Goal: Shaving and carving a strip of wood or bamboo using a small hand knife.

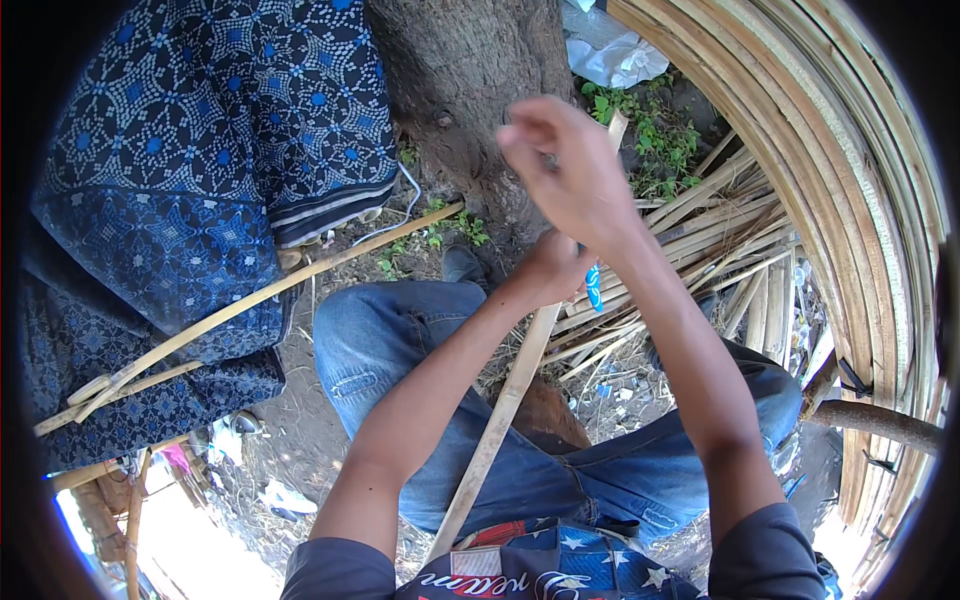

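Nearest the camera, the right hand (575,172) is loosely curled, nothing visible in it, over a pale wooden strip (512,390) slanting up across the jeans (425,478). The left hand (555,266) appears closed around the strip, beside 1 blue patterned item (595,288) — whether held, I cannot tell — so the step looks like working the strip; the next move seems to want a firm left grip.

A long, flat, pale wooden strip (519,382) with darker smudges slants from one o'clock down to seven, straight and tilted, gripped in the left hand (553,266) partway along. A small bright-blue, white-patterned piece (595,288) juts out at that hand's four o'clock, its kind unclear.
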Tool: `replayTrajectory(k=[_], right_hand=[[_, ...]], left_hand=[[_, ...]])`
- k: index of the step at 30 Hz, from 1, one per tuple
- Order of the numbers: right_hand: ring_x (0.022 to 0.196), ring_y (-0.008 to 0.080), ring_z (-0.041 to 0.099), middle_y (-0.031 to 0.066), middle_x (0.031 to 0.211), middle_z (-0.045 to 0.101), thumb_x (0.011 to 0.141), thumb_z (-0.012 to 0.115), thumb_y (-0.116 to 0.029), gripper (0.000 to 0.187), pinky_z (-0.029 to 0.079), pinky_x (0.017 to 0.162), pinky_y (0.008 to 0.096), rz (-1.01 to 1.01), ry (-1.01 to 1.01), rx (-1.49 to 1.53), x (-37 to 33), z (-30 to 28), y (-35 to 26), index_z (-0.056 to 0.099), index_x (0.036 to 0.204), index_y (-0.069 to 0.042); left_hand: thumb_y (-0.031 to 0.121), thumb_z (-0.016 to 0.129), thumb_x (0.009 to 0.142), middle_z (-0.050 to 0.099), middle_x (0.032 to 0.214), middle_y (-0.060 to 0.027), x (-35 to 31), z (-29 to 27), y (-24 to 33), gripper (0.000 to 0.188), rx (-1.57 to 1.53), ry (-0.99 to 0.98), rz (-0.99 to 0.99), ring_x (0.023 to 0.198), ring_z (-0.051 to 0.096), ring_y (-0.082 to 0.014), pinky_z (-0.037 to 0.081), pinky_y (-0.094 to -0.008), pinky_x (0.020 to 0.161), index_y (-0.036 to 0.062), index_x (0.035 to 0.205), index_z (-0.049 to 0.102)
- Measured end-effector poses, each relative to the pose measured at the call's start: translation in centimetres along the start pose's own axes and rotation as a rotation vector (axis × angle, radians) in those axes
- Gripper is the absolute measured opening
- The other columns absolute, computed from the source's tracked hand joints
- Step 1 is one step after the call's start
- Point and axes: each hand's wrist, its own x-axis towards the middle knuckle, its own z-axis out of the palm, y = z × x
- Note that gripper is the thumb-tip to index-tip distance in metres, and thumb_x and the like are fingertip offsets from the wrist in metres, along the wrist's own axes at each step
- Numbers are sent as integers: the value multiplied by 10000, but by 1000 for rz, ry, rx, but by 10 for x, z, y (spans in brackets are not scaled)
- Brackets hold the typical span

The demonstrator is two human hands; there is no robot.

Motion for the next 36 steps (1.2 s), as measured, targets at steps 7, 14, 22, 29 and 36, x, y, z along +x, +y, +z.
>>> replayTrajectory(k=[7, 14, 22, 29, 36], right_hand=[[624, 250, 596, 149, 704, 620, 966, 460, -312, 392, 476, 653, 328, 759, -122, -45, -83, -89, 51, 575, 846, 43], [731, 233, 634, 71, 691, 595, 1002, 218, -464, 500, 502, 804, 392, 1069, -204, 1171, -125, -80, 84, 538, 905, -93], [805, 199, 662, 119, 911, 634, 969, 485, -367, 388, 561, 655, 323, 989, -365, 828, -125, -113, 75, 541, 1048, 8], [675, 209, 633, 128, 820, 608, 978, 475, -193, 285, 518, 591, 316, 836, -315, 331, -125, -155, 92, 496, 1125, 51], [741, 430, 541, 216, 871, 534, 979, 451, -207, 234, 420, 625, 481, 330, -232, -556, -112, -171, 79, 481, 1051, 13]], left_hand=[[168, 492, 973, 559, 697, -40, 8, 17, 20, 177, -298, -50, 91, 512, 516, -63, 414, -214, 411, 45, 1101, 484], [176, 555, 943, 570, 831, -77, 33, 43, 14, 373, -522, -19, 74, 534, 525, -88, 394, -226, 368, 108, 1226, 323], [233, 552, 946, 560, 827, -55, 45, 45, 8, 372, -372, 33, -53, 569, 544, -100, 439, -248, 421, 38, 1210, 377], [361, 389, 1001, 585, 872, -77, 41, 51, 2, 361, -537, -82, -151, 616, 593, -116, 493, -247, 483, 40, 1145, 469], [479, 311, 973, 598, 770, -76, 44, 55, -17, 492, -860, -226, -364, 531, 573, -145, 505, -292, 493, 50, 1120, 502]])
